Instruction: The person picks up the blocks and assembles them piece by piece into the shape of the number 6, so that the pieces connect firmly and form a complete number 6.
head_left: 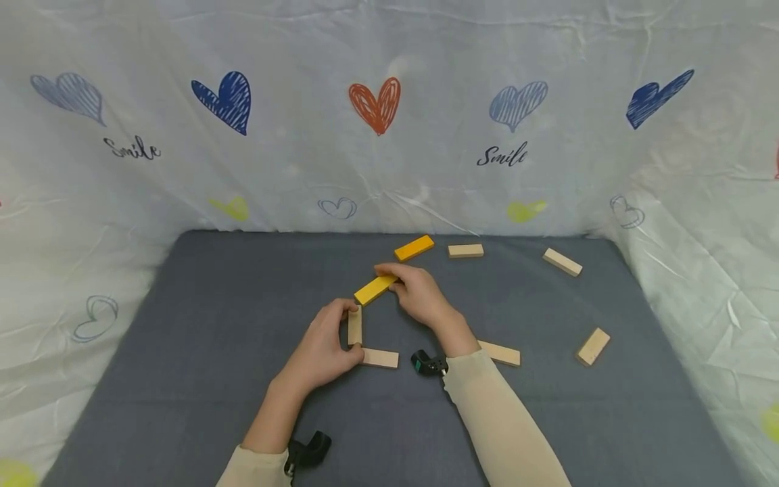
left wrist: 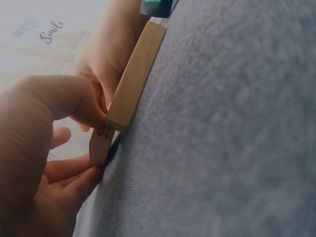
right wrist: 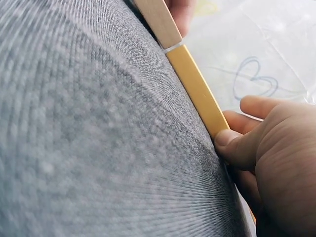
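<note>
Printed sheet point(head_left: 292, 169): 12 o'clock of grey cloth point(head_left: 243, 270). Left hand point(head_left: 325, 345), spread, grips pale block point(head_left: 355, 328); right hand point(head_left: 418, 295) narrowly pinches yellow block point(head_left: 372, 291).

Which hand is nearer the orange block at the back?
Right. The right hand is just in front of the orange block; the left hand is farther off, toward the front left.
</note>
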Demonstrator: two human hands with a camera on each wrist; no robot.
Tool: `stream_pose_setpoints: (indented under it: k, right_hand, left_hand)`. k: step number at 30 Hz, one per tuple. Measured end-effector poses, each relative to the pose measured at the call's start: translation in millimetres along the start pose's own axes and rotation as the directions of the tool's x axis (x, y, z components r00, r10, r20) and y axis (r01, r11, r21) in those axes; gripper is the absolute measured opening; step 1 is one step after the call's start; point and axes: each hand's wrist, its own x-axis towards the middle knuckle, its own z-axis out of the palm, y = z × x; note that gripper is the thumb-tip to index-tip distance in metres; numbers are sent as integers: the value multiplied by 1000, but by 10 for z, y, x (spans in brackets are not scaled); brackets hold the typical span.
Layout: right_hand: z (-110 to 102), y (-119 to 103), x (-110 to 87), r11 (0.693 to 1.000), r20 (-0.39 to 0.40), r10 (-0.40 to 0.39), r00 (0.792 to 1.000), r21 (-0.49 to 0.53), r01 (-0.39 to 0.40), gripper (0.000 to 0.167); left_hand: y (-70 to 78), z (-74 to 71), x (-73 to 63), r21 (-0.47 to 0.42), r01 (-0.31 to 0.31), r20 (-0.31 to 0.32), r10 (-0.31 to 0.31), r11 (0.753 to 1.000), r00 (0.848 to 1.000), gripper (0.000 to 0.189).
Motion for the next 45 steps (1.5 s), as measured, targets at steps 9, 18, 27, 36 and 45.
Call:
stream_pose_setpoints:
  k: [9, 18, 27, 36, 45]
  right_hand:
    - [37, 2, -5, 1000, 5, 11, 1000, -5, -11, 47]
    - [70, -17, 14, 1000, 2, -1, 1000, 11, 1, 47]
    - [65, -11, 5, 999, 7, 4, 1000, 33, -5, 49]
    - [35, 6, 33, 999, 15, -1, 1000, 34, 1, 49]
    - [-28, 34, 53, 999, 23, -4, 1000, 42, 3, 56]
  left_hand:
    - [-21, -18, 16, -36, 28, 26, -27, 999, 999, 66]
    - [-154, -36, -17, -98, -18, 14, 19, 995, 1000, 63]
    - [-264, -19, -61, -127, -92, 2, 93, 988, 996, 60]
    - [-285, -14, -54, -77, -145, 12, 147, 986, 989, 69]
    - [-267, -8, -9, -75, -133, 20, 135, 988, 991, 75]
